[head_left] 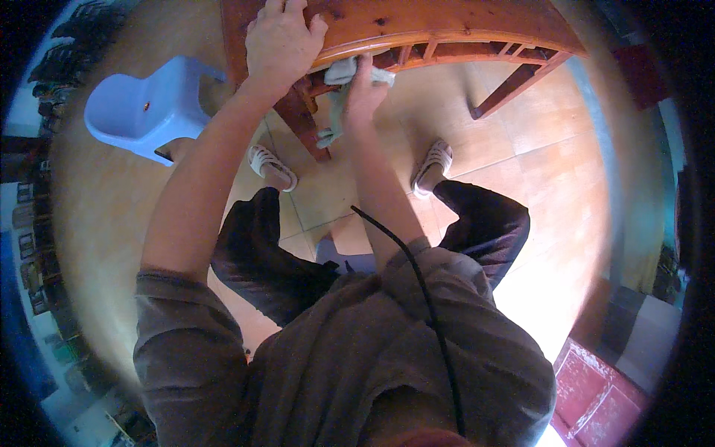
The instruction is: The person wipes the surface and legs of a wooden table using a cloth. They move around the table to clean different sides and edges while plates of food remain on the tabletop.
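My left hand (285,42) lies palm down on the reddish-brown wooden table (391,25), near its front edge, with the thumb spread from the fingers. Its fingertips run to the top of the picture. Below that edge, my right hand (367,95) grips a pale cloth (342,71) against the slatted wooden framework (430,50) under the tabletop. Part of the cloth hangs down beside a table leg (301,125). The fingers of my right hand are partly hidden by the cloth and the frame.
A blue plastic child's chair (156,109) stands left of the table. Another table leg (511,92) slants down on the right. My feet, in white sandals (433,167), rest on the tiled floor (486,151). A bluish plastic seat (352,258) shows beneath me. A black cable (422,274) crosses my shirt.
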Available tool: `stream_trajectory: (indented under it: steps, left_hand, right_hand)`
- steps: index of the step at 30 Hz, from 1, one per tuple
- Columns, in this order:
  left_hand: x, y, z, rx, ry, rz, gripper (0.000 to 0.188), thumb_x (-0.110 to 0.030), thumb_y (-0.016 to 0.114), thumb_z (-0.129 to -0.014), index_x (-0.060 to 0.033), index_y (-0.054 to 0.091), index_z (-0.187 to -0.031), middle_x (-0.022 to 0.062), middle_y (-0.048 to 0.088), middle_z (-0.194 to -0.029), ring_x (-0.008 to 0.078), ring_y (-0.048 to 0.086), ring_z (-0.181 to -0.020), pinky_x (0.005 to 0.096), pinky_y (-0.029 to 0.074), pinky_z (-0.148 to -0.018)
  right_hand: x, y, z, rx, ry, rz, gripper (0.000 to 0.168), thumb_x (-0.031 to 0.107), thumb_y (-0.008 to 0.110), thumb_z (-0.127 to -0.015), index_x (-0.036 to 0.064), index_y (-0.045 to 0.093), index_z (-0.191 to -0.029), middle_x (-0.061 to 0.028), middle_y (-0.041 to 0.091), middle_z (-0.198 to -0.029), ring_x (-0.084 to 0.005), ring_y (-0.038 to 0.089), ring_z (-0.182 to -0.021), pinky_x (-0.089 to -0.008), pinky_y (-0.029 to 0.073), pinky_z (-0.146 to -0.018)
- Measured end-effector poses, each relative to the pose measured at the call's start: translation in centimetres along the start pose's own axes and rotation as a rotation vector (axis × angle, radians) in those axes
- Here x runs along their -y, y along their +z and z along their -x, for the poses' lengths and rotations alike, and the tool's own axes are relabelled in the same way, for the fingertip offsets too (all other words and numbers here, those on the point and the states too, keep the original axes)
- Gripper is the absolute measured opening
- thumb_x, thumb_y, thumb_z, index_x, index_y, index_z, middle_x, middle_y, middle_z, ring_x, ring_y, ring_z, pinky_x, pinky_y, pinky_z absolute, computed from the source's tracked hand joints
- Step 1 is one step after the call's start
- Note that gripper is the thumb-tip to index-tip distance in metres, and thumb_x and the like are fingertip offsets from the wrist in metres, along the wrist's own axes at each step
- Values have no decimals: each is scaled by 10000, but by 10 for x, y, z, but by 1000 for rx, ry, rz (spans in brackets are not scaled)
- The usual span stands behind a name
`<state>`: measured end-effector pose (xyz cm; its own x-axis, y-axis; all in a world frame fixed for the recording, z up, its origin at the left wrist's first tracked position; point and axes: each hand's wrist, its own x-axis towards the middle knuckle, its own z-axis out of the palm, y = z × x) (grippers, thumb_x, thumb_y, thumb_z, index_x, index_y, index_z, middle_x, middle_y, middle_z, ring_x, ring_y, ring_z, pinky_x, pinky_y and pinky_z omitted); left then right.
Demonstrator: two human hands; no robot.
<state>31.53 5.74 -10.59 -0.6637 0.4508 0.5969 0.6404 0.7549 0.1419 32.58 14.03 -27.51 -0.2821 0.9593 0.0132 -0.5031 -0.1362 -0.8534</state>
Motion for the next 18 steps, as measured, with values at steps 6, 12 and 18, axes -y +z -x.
stream_trajectory:
  steps: [6,12,18]
  left_hand:
    - [3,5,1,-57,35,52,276,-231,576,-778,-28,559,-965,154,526,-961,330,526,-929,432,428,-809]
    - [2,11,-5,-46,29,58,282,-230,586,-766,-28,554,-959,163,523,-948,335,526,-928,433,427,-806]
    - [0,6,-4,-33,18,29,280,-225,582,-772,-26,550,-966,160,522,-959,335,527,-928,431,426,-807]
  right_hand:
    - [17,3,-55,-47,377,-79,314,216,703,-760,-27,569,-906,-79,614,-839,-168,560,-692,-328,487,-619]
    - [43,-32,-47,446,602,-362,330,144,635,-815,7,507,-1087,-84,590,-1019,-222,591,-888,-362,494,-786]
    - [46,-30,-33,331,440,-71,302,116,640,-778,-49,534,-1008,-103,610,-922,-194,582,-823,-332,474,-721]
